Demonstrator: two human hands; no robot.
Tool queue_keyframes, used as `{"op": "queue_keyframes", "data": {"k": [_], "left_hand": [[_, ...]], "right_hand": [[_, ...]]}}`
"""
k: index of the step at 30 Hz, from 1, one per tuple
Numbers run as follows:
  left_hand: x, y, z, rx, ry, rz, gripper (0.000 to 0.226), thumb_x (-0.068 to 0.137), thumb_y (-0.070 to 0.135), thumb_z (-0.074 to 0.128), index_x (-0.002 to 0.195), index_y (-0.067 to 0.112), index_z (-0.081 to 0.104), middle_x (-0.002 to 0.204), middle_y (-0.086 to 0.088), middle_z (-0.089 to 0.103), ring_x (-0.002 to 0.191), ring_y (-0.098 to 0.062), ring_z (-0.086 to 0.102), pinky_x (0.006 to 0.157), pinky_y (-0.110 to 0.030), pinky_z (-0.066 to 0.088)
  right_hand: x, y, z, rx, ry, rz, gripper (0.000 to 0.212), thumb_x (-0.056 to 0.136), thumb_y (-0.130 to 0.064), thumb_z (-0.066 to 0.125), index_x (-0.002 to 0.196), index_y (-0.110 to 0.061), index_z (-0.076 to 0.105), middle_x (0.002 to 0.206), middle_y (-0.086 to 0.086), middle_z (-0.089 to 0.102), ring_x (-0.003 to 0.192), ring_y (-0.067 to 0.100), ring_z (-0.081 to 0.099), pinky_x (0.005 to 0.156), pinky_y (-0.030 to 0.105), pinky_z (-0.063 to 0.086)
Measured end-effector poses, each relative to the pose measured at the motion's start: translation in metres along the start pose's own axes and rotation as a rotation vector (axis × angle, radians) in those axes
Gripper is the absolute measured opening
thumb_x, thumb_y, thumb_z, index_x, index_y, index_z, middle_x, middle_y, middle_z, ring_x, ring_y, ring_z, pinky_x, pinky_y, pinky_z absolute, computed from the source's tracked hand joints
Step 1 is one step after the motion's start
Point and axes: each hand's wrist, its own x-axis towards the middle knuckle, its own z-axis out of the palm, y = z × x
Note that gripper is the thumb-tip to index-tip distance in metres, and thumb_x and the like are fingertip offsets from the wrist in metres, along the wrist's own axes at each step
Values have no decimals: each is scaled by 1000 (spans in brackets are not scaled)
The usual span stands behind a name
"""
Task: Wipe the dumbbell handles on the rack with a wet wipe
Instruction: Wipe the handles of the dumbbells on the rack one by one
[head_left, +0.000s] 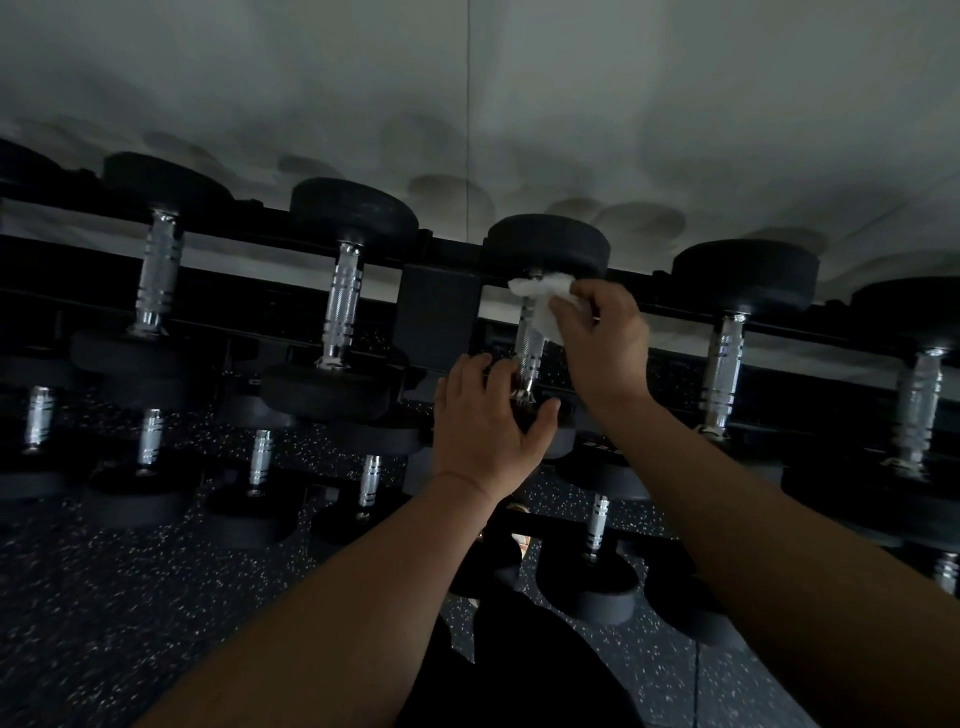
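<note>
A black rack (439, 312) carries rows of black dumbbells with chrome handles. My right hand (602, 338) pinches a white wet wipe (543, 301) against the upper end of the centre dumbbell's chrome handle (529, 353), just below its far black head (548, 244). My left hand (480, 421) grips the near black head of the same dumbbell, fingers curled over its edge beside the handle's lower end. The near head is mostly hidden under that hand.
Chrome-handled dumbbells sit on the top row to the left (343, 301) and right (724, 364). Smaller dumbbells (260, 457) fill the lower rows. A pale wall (467, 104) stands behind the rack. Speckled dark rubber floor (130, 623) lies below.
</note>
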Motion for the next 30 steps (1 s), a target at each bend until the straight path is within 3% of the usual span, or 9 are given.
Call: {"op": "queue_keyframes", "data": {"k": [4, 8, 11, 17, 20, 23, 27, 30], "left_hand": [[0, -1, 1, 25, -5, -2, 62, 87, 63, 48, 123, 13, 57, 128, -11, 54, 126, -32, 48, 102, -53, 42], [0, 0, 1, 23, -3, -8, 61, 87, 62, 49, 123, 13, 56, 127, -11, 55, 124, -32, 49, 101, -53, 42], [0, 2, 0, -9, 25, 5, 56, 87, 59, 52, 121, 14, 56, 124, -9, 56, 120, -31, 51, 98, -53, 45], [0, 2, -3, -5, -15, -21, 57, 87, 62, 49, 120, 16, 55, 127, -10, 53, 123, -31, 49, 100, -54, 44], [0, 2, -4, -25, -33, -7, 57, 87, 62, 49, 121, 17, 55, 127, -8, 53, 122, -29, 49, 99, -52, 45], [2, -1, -3, -63, -37, 27, 57, 87, 62, 49, 120, 16, 56, 125, -9, 54, 120, -30, 50, 98, -51, 46], [2, -3, -5, -35, -42, 88, 61, 89, 64, 47, 120, 13, 58, 125, -10, 54, 119, -29, 50, 99, -49, 46], [3, -2, -6, 19, -56, 102, 63, 89, 66, 45, 118, 12, 58, 123, -11, 55, 118, -31, 50, 98, -50, 46]], "right_hand": [[-8, 9, 5, -42, -215, 16, 24, 87, -26, 69, 106, -11, 69, 100, -3, 63, 86, 4, 56, 68, 1, 37], [-20, 13, 0, -11, -165, -5, 18, 84, -23, 73, 99, -14, 70, 95, -4, 62, 83, 2, 56, 69, 1, 40], [-27, 15, -3, 6, -271, 48, 20, 85, -22, 72, 102, -13, 70, 93, -4, 65, 80, -1, 58, 66, 3, 42], [-32, 9, -18, 49, -15, 148, 23, 87, -30, 70, 106, -18, 68, 97, -7, 63, 83, -4, 57, 65, -1, 41], [-37, 5, -28, 18, -17, 183, 23, 86, -32, 70, 105, -20, 67, 99, -8, 63, 85, -6, 56, 67, 2, 40], [-50, 5, -40, 4, -10, 242, 24, 86, -34, 69, 106, -21, 66, 103, -8, 61, 92, 3, 57, 75, 13, 44], [-71, 12, -63, -46, 9, 285, 28, 88, -33, 68, 111, -18, 66, 106, -8, 59, 93, 4, 54, 73, 9, 39], [-82, 19, -80, -60, 13, 326, 25, 88, -34, 67, 108, -20, 67, 104, -8, 60, 92, 6, 56, 73, 14, 41]]}}
